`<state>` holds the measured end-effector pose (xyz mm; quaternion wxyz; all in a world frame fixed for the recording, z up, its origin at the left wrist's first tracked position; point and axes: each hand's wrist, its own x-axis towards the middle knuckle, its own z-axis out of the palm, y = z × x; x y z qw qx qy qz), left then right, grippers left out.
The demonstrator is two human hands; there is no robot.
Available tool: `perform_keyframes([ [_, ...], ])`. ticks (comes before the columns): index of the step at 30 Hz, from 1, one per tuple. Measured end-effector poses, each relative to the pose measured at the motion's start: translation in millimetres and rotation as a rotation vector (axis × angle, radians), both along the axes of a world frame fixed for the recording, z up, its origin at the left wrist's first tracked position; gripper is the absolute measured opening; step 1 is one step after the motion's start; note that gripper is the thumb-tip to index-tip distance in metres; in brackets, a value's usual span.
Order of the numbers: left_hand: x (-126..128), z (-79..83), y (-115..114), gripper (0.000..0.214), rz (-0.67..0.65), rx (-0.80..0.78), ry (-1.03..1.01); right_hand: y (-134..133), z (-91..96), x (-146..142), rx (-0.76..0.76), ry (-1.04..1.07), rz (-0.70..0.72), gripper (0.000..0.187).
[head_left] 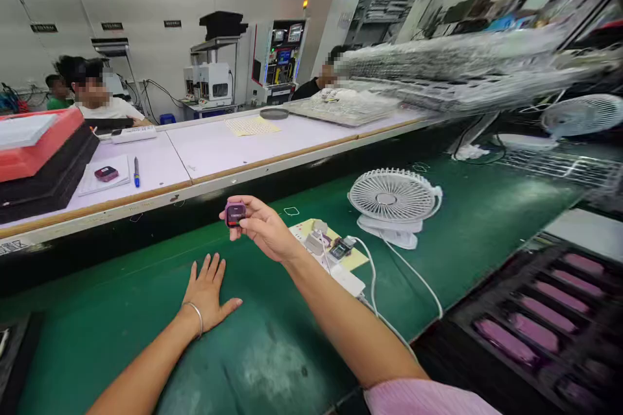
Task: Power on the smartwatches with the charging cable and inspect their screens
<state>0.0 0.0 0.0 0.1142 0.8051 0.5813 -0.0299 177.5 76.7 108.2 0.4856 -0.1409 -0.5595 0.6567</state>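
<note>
A small purple smartwatch [235, 213] with a lit dark screen is held up between the fingers and thumb of my right hand [265, 228], above the green work mat [272, 343]. Its screen shows some red near the bottom; the text is too small to read. My left hand [208, 295], with a bracelet at the wrist, lies flat on the mat with fingers spread, holding nothing. Beyond my right forearm, a white power strip [348, 280] with plugs and cables lies by a yellow sheet [357, 259] and a small dark device [341, 248].
A white fan [394, 198] stands right of centre, its cable trailing forward. A black tray [491, 311] of purple pieces is at the lower right. On the raised white shelf [209, 149] lie a pen [137, 172] and another purple device [106, 173]. Several people sit beyond.
</note>
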Motion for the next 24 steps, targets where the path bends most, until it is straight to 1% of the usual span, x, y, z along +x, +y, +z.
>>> perform_keyframes([
  [4, 1, -0.7, 3, 0.094, -0.001, -0.001, -0.002, -16, -27.6, -2, -0.096, -0.014, 0.013, 0.033],
  [7, 2, -1.1, 5, 0.093, 0.001, 0.002, -0.002, -21, -41.4, -3, -0.139, -0.041, -0.003, 0.03],
  [11, 2, -3.4, 6, 0.092, -0.004, 0.012, 0.004, -23, -50.3, -3, -0.158, -0.059, -0.011, 0.029],
  [15, 1, -9.3, 7, 0.089, -0.024, 0.054, -0.01, -28, -56.6, 0, -0.185, -0.061, 0.009, 0.035],
  [18, -1, -13.6, 7, 0.088, -0.034, 0.082, -0.022, -34, -64.9, 0, -0.209, -0.069, 0.024, 0.038],
  [24, -2, -17.1, 8, 0.088, -0.04, 0.078, -0.035, -43, -81.6, -8, -0.285, -0.08, 0.081, 0.042],
])
